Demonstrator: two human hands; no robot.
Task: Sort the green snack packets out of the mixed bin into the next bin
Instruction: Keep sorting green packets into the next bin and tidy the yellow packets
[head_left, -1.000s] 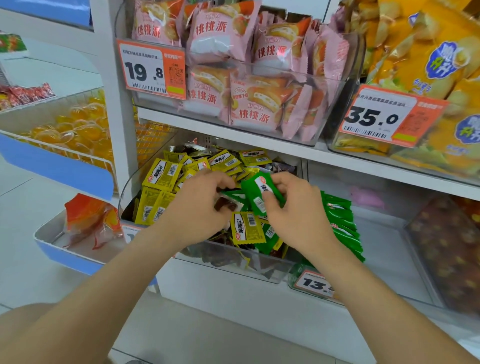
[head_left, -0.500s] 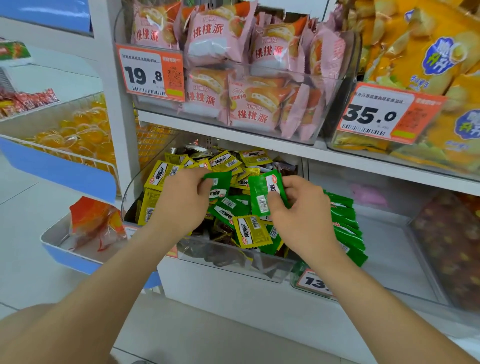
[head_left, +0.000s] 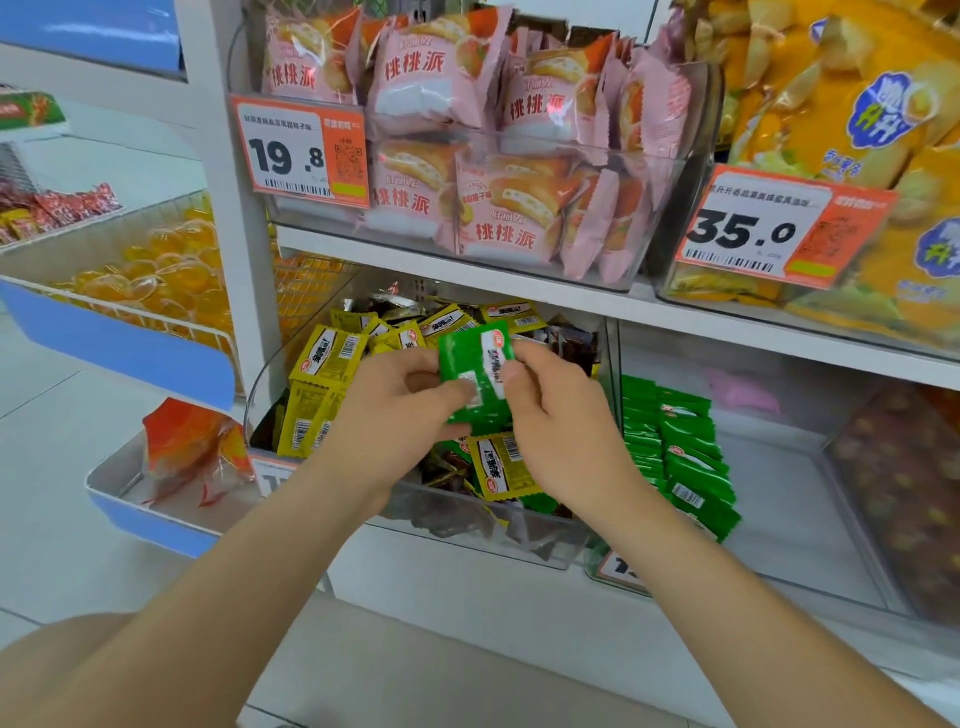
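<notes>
Both hands meet over the clear mixed bin (head_left: 498, 540), which holds yellow packets (head_left: 324, 364), dark brown packets and a few green ones. My left hand (head_left: 395, 415) and my right hand (head_left: 561, 431) together pinch a small stack of green snack packets (head_left: 475, 374), held upright above the bin. Under my right hand lies a yellow packet (head_left: 501, 467). The neighbouring clear bin (head_left: 779, 519) on the right has a row of green packets (head_left: 680, 457) along its left side.
A shelf board runs just above the bins, carrying pink pie packs (head_left: 467, 156) and yellow bags (head_left: 857, 130) behind price tags. At far right sits a bin of dark reddish packets (head_left: 898, 493). Left of the shelf post are baskets of orange jellies (head_left: 156, 270) and an orange bag (head_left: 187, 447).
My left hand lifted a green packet out of the bin and brought it against the one in my right hand; both hands rose slightly with the stack.
</notes>
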